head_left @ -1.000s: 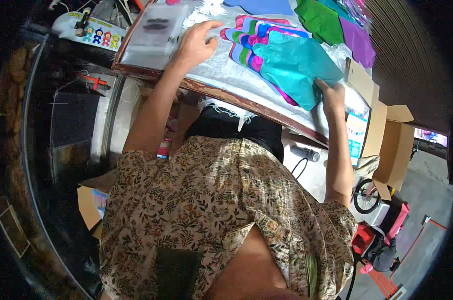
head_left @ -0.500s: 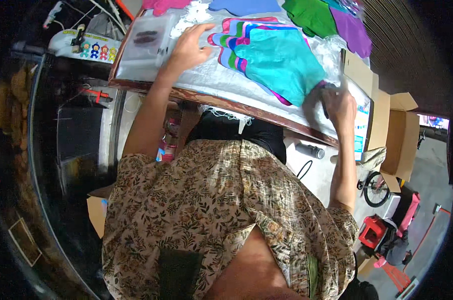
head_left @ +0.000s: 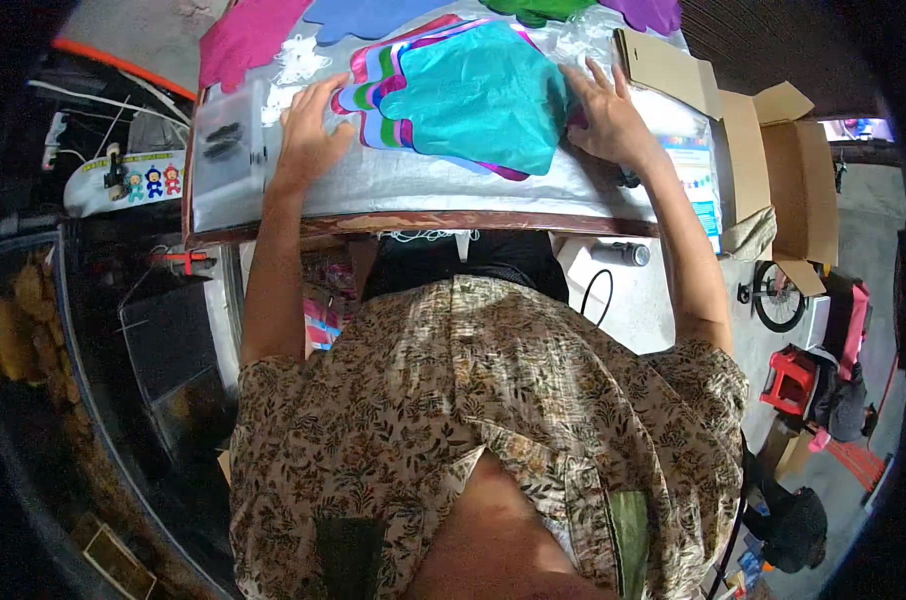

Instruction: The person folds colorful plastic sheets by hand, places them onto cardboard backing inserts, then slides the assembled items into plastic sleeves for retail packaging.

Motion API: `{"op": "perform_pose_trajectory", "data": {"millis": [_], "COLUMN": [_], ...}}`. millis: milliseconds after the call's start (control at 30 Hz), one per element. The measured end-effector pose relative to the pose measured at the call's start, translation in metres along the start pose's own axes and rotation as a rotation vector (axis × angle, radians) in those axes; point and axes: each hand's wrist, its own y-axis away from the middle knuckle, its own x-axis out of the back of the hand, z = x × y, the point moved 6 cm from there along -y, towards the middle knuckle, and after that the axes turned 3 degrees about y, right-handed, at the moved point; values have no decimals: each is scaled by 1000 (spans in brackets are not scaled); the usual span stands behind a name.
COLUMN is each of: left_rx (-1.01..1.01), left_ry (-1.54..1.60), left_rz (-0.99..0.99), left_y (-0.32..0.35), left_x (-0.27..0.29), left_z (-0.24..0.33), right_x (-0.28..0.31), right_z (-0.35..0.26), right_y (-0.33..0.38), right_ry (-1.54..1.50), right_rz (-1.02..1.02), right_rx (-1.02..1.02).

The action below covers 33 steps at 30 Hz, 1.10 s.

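Observation:
A fanned stack of thin cut-out sheets with scalloped ends lies on the table, a teal sheet [head_left: 483, 100] on top. Pink, blue, green and lilac edges stick out at its left. Beside those edges is my left hand [head_left: 311, 135], thumb and fingers apart, fingertips at the stack's upper left corner. My right hand [head_left: 610, 122] is spread at the stack's right end, its fingers pointing away from me and nothing visibly held. A small dark object [head_left: 628, 178] lies by my right wrist, partly hidden; its kind is unclear.
A clear plastic case [head_left: 228, 150] with dark items is at the table's left, white string [head_left: 298, 62] behind it. Pink [head_left: 248, 40], blue, green and purple pieces lie along the far side. Cardboard boxes [head_left: 798, 190] stand at the right, next to a printed sheet [head_left: 691, 175].
My right hand has moved from the dark object to the stack's right end and opened out. My left hand stays open by the scalloped edges. The whole view has shifted and turned.

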Motion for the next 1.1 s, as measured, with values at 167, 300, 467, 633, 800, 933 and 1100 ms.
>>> {"op": "perform_pose_trajectory", "data": {"millis": [167,300,467,633,800,933,1100], "left_rx": [-4,-32,-58,-65,-131,-59,-93], "left_ry": [6,-36,-46,37,31,41,68], "left_rz": [5,42,14,48,52,-109,-153], "left_y": [11,9,10,11,4,-4,-2], "left_x": [9,9,15,15,19,19,21], "left_z": [0,-1,5,0,-2,-3,-3], "right_x": [-2,-15,-17,-8,-15,-21,-29], "right_z": [-15,-7,-25,-40,-23,-26,-27], "right_y": [-3,-13,-16,-20,-28,-34,-35], "right_ry": [-29,-88,-179,-470,-634,-560,-647], "right_rz": [24,-13,48,89,168,195,139], "right_rx": [55,12,-65,-145,-115,-88,-40]}}
